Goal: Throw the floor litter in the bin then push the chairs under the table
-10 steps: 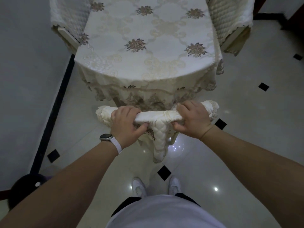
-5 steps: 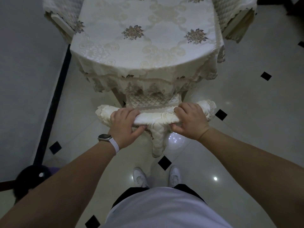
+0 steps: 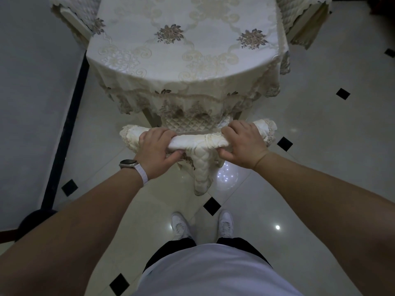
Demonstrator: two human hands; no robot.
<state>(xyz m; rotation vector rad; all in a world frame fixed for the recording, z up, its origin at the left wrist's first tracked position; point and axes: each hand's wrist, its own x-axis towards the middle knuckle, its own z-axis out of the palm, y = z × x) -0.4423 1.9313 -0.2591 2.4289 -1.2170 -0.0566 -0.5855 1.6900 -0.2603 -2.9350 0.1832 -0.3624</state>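
Note:
A chair [image 3: 201,142] with a cream quilted cover stands right in front of me, its backrest top at the near end of the table [image 3: 186,50]. My left hand [image 3: 157,152] grips the left part of the backrest top. My right hand [image 3: 243,146] grips the right part. A strip of the quilted seat shows between the backrest and the hanging tablecloth; the remainder of the seat is hidden under the cloth. The table wears a cream floral tablecloth with a fringed hem.
Two more covered chairs stand at the table's far sides, one at the left [image 3: 74,20] and one at the right [image 3: 303,20]. A grey wall with a black skirting [image 3: 64,133] runs along the left. A dark round object [image 3: 36,218] sits at the lower left on the glossy tiled floor.
Both hands keep their grip on the backrest. More of the quilted seat now shows between backrest and tablecloth, and my view has tipped down, so less of the table's far end shows.

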